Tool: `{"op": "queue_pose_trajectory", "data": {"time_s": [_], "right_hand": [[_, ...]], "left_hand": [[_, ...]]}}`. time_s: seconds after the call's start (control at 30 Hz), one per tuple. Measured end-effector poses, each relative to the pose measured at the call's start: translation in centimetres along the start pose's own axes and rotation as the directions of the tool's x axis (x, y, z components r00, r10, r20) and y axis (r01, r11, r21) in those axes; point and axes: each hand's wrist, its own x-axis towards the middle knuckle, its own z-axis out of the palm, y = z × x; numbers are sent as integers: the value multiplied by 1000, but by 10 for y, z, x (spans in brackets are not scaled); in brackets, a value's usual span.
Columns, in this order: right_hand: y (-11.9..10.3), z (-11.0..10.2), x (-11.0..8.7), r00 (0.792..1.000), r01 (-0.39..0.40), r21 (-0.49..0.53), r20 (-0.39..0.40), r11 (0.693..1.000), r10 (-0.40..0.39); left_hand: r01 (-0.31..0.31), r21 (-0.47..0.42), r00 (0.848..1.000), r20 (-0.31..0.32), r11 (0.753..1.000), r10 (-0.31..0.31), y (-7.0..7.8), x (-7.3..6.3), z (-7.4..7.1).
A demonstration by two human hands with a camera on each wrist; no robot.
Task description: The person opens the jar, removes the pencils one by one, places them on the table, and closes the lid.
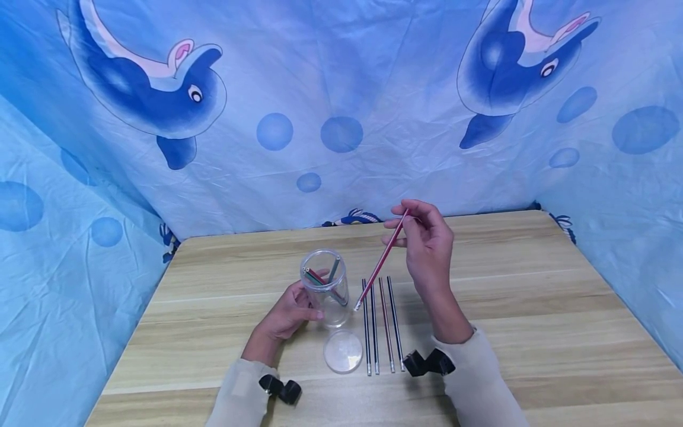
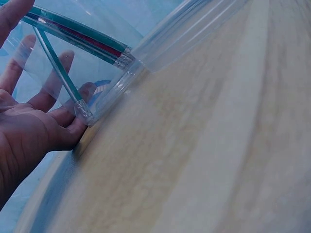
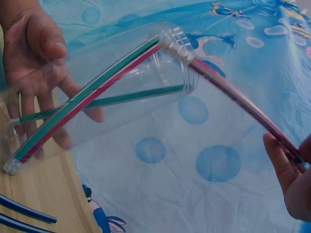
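My left hand [image 1: 288, 312] holds a clear plastic jar [image 1: 335, 315] around its side, thumb in front and fingers behind. Inside the jar lean a few pencils, green [image 3: 80, 102] and red [image 3: 104, 86], their eraser ends at the bottom. Between thumb and fingers, my right hand [image 1: 431, 249] pinches a red pencil [image 1: 383, 258] by its upper end. This pencil slants down to the left, eraser end lowest. In the right wrist view that end overlaps the jar's mouth; in the head view it appears just right of the jar.
Several pencils [image 1: 375, 332], dark blue and one reddish, lie side by side on the wooden table [image 1: 507, 284], right of the jar. A round clear lid [image 1: 343, 352] lies flat in front of the jar. Behind the table hangs a blue dolphin-print cloth [image 1: 384, 172].
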Motion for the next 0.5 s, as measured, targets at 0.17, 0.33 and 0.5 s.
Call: {"op": "queue_pose_trajectory", "data": {"time_s": [0.17,0.33,0.5], "right_hand": [[4,0,1,998,-68,-29,12,997,69],[8,-5,4,992,-107,-45,61,993,109],[16,-17,6,973,-182,-128,120,975,197]], "left_hand": [[3,-1,1000,3,1000,-3,0,-2,-2],[-3,2,1000,-2,1000,3,0,-3,-3],[-3,4,1000,6,1000,3,1,-2,-2]]}}
